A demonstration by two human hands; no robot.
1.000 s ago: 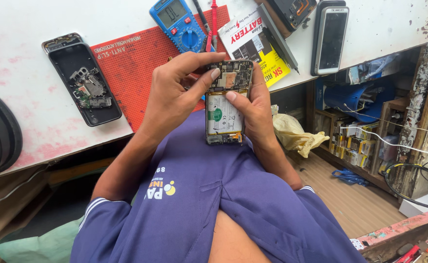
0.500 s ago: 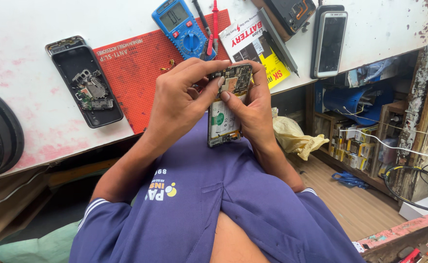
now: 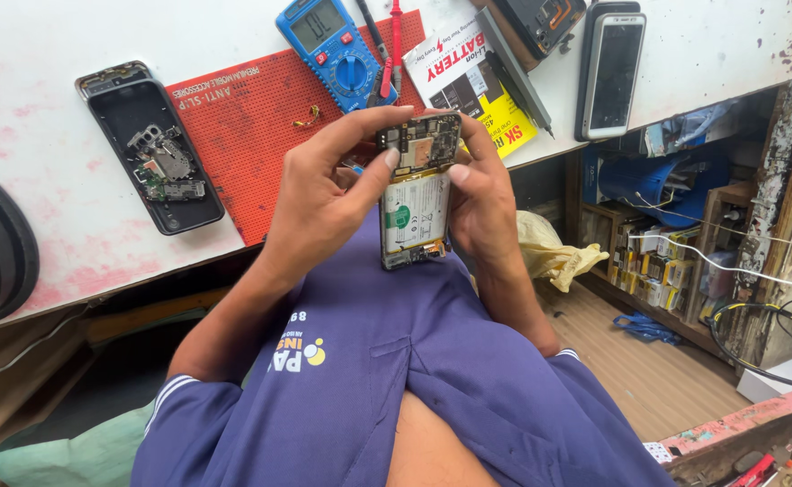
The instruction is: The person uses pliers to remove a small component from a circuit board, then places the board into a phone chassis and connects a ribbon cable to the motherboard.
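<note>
I hold an opened phone [image 3: 416,194] upright in front of my chest, its back removed so the circuit board and white battery show. My left hand [image 3: 328,194] grips its left side, with the thumb on the board's lower edge and a finger over the top. My right hand [image 3: 480,198] grips the right side, thumb pressed on the upper part of the battery. Both hands hover just in front of the workbench edge.
On the white workbench [image 3: 71,207] lie a red anti-slip mat [image 3: 251,117], a phone back cover with loose parts [image 3: 152,153], a blue multimeter [image 3: 334,50] with probes, a battery packet [image 3: 463,72] and a white-edged phone [image 3: 610,68]. Shelves of small boxes [image 3: 648,261] stand at the right.
The opened phone and both hands stay in nearly the same place. My thumbs have shifted slightly on the board and battery.
</note>
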